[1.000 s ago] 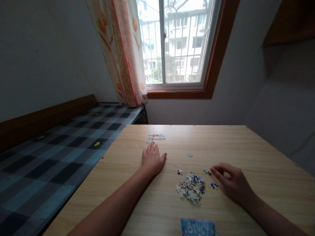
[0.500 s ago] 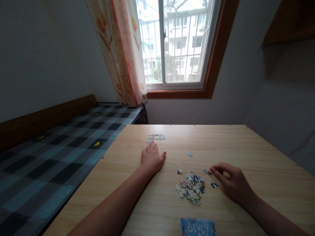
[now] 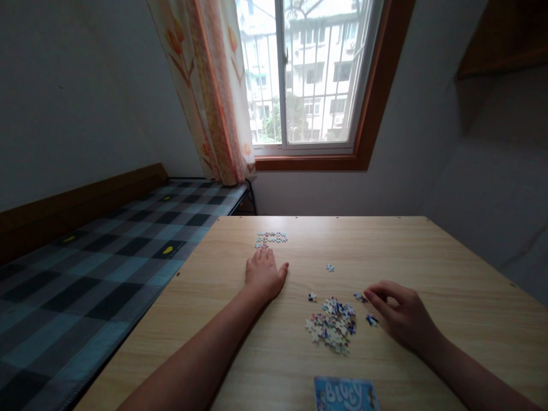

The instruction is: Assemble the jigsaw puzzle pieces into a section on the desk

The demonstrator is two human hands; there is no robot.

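Observation:
Flat on the table, my left hand (image 3: 263, 275) rests with its fingers spread. Its fingertips reach the near edge of some joined puzzle pieces (image 3: 276, 237). My right hand (image 3: 398, 308) is closed in a pinch, thumb and index finger at a small dark-blue puzzle piece (image 3: 358, 297) to the right of the pile. Loose jigsaw pieces (image 3: 334, 325) lie heaped between the two hands. A single blue-and-white piece (image 3: 371, 320) sits just below my right fingertips. Two more stray pieces lie apart, a light-blue one (image 3: 330, 268) farther back and a dark one (image 3: 312, 297) by the heap.
A blue box lid or card marked "Bluey" (image 3: 346, 394) lies at the table's near edge. The wooden table (image 3: 385, 245) borders a bed with a checked cover (image 3: 128, 257) on the left. Behind stand a curtain (image 3: 214, 103) and a barred window (image 3: 317, 80).
Both hands stay in nearly the same place. The whole view has shifted very slightly; the pieces look unmoved.

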